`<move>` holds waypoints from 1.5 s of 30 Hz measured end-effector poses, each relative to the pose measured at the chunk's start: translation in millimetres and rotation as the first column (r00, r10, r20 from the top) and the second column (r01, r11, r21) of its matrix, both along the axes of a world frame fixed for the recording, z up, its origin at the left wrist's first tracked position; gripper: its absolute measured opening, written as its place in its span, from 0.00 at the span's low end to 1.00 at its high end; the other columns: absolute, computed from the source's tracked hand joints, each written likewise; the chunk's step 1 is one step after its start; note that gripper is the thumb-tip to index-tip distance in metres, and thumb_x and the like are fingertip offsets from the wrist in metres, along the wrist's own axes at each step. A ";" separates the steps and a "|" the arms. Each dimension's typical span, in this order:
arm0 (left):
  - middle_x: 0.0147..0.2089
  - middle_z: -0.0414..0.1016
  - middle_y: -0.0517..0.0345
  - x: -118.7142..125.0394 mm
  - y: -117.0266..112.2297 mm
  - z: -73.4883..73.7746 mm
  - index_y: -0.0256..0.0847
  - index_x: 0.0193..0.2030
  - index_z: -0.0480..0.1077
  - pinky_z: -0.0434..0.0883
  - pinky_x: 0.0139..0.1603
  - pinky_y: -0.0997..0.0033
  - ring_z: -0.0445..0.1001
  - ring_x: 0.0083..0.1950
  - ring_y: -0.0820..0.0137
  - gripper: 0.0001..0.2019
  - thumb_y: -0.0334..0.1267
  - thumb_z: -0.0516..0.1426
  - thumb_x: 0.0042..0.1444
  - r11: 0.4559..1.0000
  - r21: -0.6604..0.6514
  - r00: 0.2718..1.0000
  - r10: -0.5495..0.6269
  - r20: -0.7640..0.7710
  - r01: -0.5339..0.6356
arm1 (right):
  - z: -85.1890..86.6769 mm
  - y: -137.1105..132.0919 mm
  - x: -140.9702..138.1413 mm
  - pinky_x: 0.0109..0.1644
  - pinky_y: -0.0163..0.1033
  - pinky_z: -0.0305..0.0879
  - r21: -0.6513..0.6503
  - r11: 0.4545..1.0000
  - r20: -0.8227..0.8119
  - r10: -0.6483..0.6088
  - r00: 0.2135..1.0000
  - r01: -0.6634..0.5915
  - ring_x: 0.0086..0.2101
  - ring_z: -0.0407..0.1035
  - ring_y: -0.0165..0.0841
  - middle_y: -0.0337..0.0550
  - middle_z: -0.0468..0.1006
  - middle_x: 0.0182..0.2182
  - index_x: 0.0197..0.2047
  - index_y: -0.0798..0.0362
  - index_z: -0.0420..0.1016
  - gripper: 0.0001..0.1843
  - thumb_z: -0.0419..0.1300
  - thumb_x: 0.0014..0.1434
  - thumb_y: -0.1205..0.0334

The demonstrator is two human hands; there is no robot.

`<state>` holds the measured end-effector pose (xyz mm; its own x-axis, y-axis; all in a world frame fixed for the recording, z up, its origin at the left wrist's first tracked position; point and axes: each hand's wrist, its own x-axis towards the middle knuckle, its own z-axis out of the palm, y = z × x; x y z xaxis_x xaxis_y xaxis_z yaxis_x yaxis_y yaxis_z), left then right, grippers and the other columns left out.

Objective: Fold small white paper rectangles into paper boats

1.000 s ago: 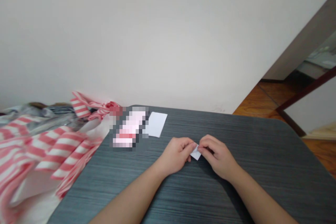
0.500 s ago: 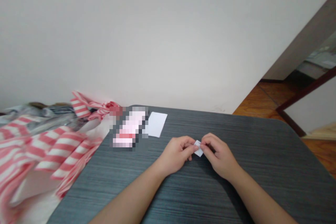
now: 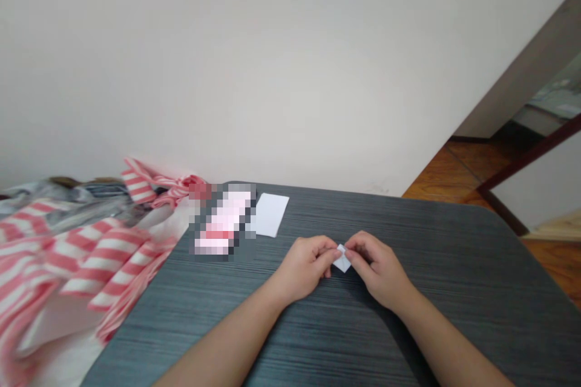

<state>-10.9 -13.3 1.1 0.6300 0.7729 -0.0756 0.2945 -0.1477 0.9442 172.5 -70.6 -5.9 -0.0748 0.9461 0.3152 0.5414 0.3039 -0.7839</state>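
Dark grey wood-grain tabletop (image 3: pixel 436 320) below: my left hand (image 3: pixel 305 267) and right hand (image 3: pixel 376 269) pinch a small folded white paper (image 3: pixel 342 262), likely flimsy, best held by its edges.

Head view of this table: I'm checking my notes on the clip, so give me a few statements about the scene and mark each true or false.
1. The left hand and right hand pinch a small folded piece of white paper between them. True.
2. The left hand lies flat and empty on the table. False: it pinches the paper.
3. A white sheet of paper lies on the dark grey table, beyond the hands. True.
4. The pink-and-white striped cloth lies to the right of the table. False: it lies to the left.
5. A wooden floor shows beyond the table's right side. True.
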 end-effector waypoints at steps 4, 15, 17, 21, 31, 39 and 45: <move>0.22 0.70 0.62 0.1 -0.3 -0.3 0.38 0.31 0.72 0.62 0.28 0.77 0.67 0.25 0.75 0.16 0.46 0.52 0.63 1.000 0.024 1.000 0.008 -0.003 -0.008 | -2.5 -0.6 0.6 0.35 0.35 0.65 -0.054 0.998 -0.037 -0.027 0.999 0.025 0.31 0.69 0.32 0.41 0.74 0.31 0.43 0.52 0.71 0.05 0.57 0.63 0.63; 0.21 0.71 0.62 0.2 -0.6 -1.7 0.38 0.30 0.72 0.62 0.28 0.77 0.68 0.25 0.74 0.17 0.47 0.52 0.63 0.999 0.040 0.999 0.037 -0.009 -0.036 | 6.0 1.1 0.5 0.31 0.34 0.59 -0.107 0.994 0.096 0.025 0.995 -0.014 0.25 0.66 0.30 0.37 0.71 0.22 0.27 0.53 0.70 0.14 0.55 0.64 0.62; 0.21 0.71 0.62 0.3 -0.6 -1.6 0.38 0.30 0.71 0.62 0.28 0.77 0.68 0.24 0.74 0.17 0.47 0.52 0.62 0.998 0.040 0.999 0.038 -0.010 -0.038 | 5.9 1.2 -0.3 0.30 0.34 0.59 -0.105 0.994 0.090 0.023 0.996 -0.013 0.24 0.65 0.30 0.36 0.70 0.21 0.26 0.53 0.69 0.15 0.55 0.65 0.62; 0.21 0.71 0.62 0.5 -0.3 -3.5 0.38 0.30 0.71 0.61 0.27 0.77 0.68 0.24 0.74 0.17 0.48 0.53 0.62 0.999 0.029 0.999 0.037 -0.010 -0.037 | 5.7 1.5 0.0 0.30 0.34 0.58 -0.103 0.995 0.088 0.029 0.996 -0.020 0.24 0.65 0.30 0.36 0.69 0.20 0.25 0.52 0.69 0.16 0.54 0.65 0.63; 0.22 0.71 0.61 0.2 0.6 -5.2 0.37 0.31 0.72 0.62 0.27 0.77 0.69 0.25 0.74 0.16 0.47 0.53 0.62 0.999 0.009 0.999 0.036 0.011 -0.036 | 3.6 1.3 -0.9 0.30 0.34 0.58 -0.142 0.990 0.100 0.039 0.994 -0.024 0.25 0.64 0.30 0.37 0.70 0.23 0.27 0.53 0.70 0.13 0.55 0.64 0.62; 0.27 0.72 0.60 1.2 0.1 -2.9 0.36 0.37 0.75 0.63 0.28 0.77 0.69 0.27 0.74 0.14 0.45 0.54 0.61 0.998 -0.054 0.997 -0.036 0.063 0.040 | 4.7 0.8 -0.7 0.27 0.33 0.58 -0.135 0.991 0.056 0.009 0.998 -0.002 0.23 0.63 0.29 0.35 0.68 0.20 0.26 0.53 0.69 0.15 0.54 0.65 0.61; 0.24 0.71 0.60 0.0 0.3 -3.6 0.37 0.32 0.74 0.61 0.28 0.77 0.68 0.26 0.74 0.17 0.47 0.52 0.63 0.999 0.008 0.999 -0.046 0.004 0.046 | 5.8 1.2 -2.0 0.28 0.33 0.57 -0.161 0.987 0.051 0.014 0.999 -0.006 0.22 0.62 0.28 0.35 0.68 0.20 0.26 0.53 0.69 0.15 0.54 0.64 0.61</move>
